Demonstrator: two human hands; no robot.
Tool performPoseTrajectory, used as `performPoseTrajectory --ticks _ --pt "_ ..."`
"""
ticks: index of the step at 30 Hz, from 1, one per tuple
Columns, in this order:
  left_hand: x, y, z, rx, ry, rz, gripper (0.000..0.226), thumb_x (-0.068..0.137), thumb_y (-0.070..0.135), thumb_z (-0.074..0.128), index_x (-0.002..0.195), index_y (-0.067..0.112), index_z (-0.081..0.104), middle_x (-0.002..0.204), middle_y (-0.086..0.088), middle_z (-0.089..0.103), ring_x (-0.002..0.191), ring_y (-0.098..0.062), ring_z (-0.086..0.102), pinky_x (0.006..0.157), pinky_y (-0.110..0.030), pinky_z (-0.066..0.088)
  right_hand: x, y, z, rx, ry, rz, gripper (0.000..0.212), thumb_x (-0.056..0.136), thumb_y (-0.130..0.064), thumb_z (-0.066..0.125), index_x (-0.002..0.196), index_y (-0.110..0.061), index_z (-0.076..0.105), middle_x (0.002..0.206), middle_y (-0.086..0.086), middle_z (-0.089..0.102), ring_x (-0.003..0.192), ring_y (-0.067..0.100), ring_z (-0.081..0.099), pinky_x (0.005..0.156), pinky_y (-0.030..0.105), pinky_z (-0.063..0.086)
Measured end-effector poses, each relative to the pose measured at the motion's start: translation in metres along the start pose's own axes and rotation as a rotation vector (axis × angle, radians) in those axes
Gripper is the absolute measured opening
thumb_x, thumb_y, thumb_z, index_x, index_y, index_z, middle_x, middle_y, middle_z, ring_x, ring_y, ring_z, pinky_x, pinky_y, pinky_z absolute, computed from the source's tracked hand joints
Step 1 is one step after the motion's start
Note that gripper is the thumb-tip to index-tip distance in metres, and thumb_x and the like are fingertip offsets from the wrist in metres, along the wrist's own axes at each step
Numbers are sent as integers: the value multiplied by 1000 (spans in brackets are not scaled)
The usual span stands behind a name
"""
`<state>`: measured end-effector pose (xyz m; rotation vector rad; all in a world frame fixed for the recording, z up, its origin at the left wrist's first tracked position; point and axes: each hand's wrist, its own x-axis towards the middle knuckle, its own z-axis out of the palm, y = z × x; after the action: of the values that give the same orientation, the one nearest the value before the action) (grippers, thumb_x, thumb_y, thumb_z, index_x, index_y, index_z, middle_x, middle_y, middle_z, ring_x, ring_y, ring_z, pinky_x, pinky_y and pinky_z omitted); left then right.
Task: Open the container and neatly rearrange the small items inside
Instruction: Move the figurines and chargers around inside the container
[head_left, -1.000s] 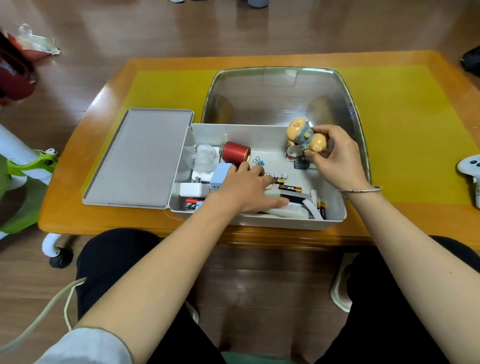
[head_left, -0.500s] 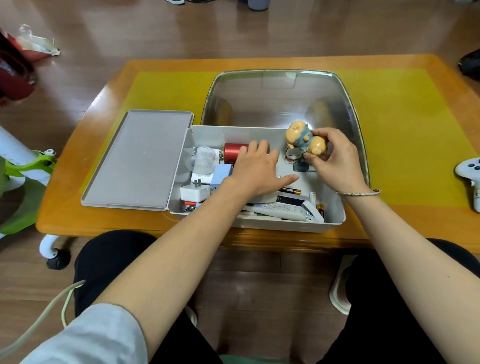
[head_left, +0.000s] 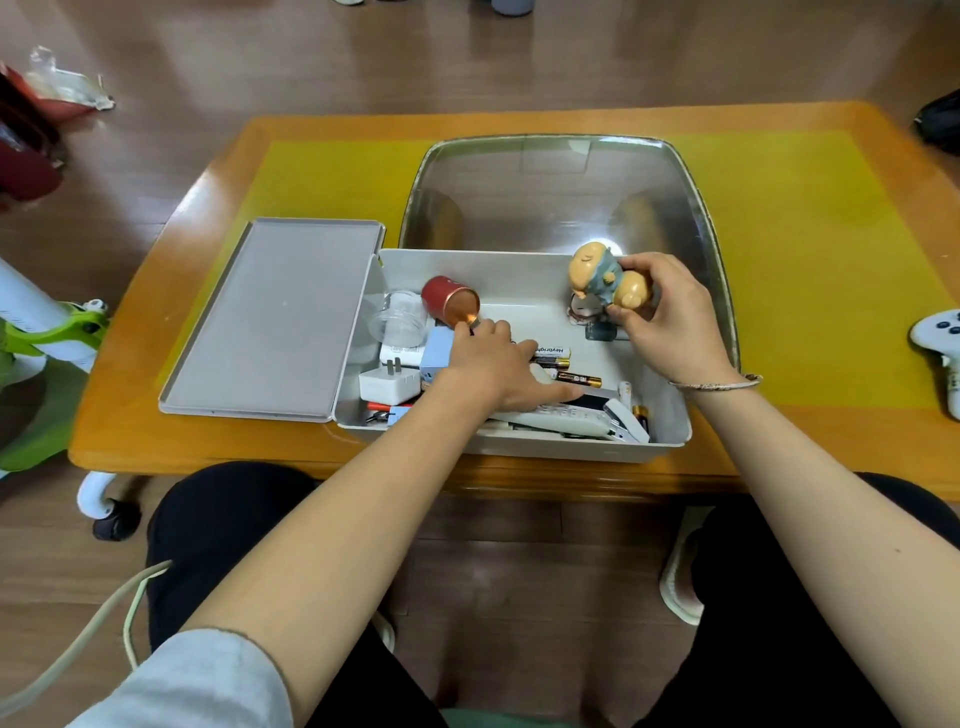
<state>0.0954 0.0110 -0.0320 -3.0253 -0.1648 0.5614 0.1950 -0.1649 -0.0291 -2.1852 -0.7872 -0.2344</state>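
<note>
Container (head_left: 670, 436) sits open on the table (head_left: 156, 405) in front of us, its lid (head_left: 270, 322) off and lying flat just left of it, so the opening step looks done. Sorting looks barely started: most items lie jumbled.

Our right hand (head_left: 670, 317) pinches a small figurine (head_left: 602, 275) over the back right corner of the container, fingers curled round its lower half. Just below that grip sit two more little trinkets on the container floor; too small to name.

Our left hand (head_left: 493, 364) reaches into the middle, fingertips touching the copper end of a red can (head_left: 447, 301) tipped on its side. We cannot tell if the fingers actually pinch its rim or only touch it. Left of that hand: a clear jar (head_left: 400, 319), a white charger (head_left: 389, 384). Right of it: batteries (head_left: 576, 378). Under the wrist, toward us, a white remote (head_left: 561, 418) and other bits piled loosely.

Left to do, we judge: place the figurine, stand or park the can, line up batteries, straighten the pile at the near wall. A metal tray (head_left: 701, 218) sits behind the container.
</note>
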Motion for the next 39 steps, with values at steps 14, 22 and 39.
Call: performPoseTrajectory --ticks 14,22,39 --pt "-8 -4 11 -88 143 -54 90 76 86 21 133 25 54 133 -8 47 128 -29 35 106 -48 21 7 -22 8 -140 -172 -80 40 74 -10 73 111 -14 60 113 3 62 102 21 57 83 32 46" --pt "-14 -10 16 -100 147 -99 89 78 84 21 137 23 48 140 -9 43 135 -28 28 112 -52 11 28 -41 37 -207 -255 -16 36 75 -14 73 109 -14 61 110 4 59 103 22 56 86 34 45" --pt "-18 -12 16 -126 163 -97 88 79 84 22 138 23 45 141 -11 42 137 -28 25 114 -52 8 31 -43 63 -414 -480 -9 32 81 -10 63 113 -13 62 117 8 54 104 30 54 83 39 47"
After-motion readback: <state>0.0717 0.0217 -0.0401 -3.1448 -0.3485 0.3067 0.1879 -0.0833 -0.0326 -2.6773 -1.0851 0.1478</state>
